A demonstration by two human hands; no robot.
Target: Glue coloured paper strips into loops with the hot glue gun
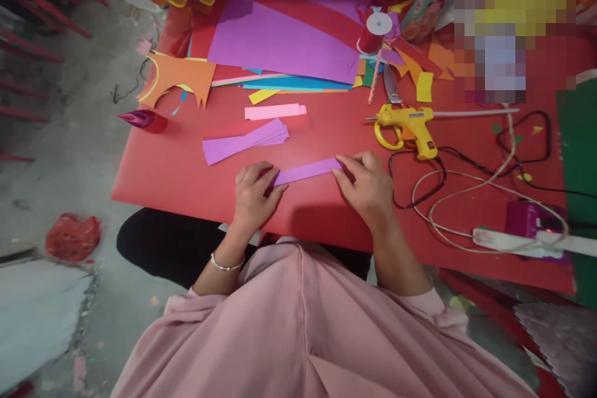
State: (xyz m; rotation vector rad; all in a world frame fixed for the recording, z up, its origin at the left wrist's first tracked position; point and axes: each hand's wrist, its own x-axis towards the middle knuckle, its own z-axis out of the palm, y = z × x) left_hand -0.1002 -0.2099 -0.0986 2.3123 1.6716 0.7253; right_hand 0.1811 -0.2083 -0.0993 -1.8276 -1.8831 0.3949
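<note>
A purple paper strip [306, 172] stretches between my two hands, just above or on the red table [186, 183]. Its left end is pinched by my left hand [254, 196], which is closed, with a bracelet at the wrist. The fingers of my right hand [370, 189] close on the other end. Behind the strip lies a fanned stack of purple paper strips [245, 143]. Past that sit pink paper strips [275, 112] and some red strips [228, 132], which blend into the table.
A yellow glue gun [410, 124] lies to the right, its cable looping near my right hand. Farther back are a ribbon spool [373, 34], purple sheets [280, 31] and orange cut paper [180, 78]. A power strip [517, 242] rests at the right edge.
</note>
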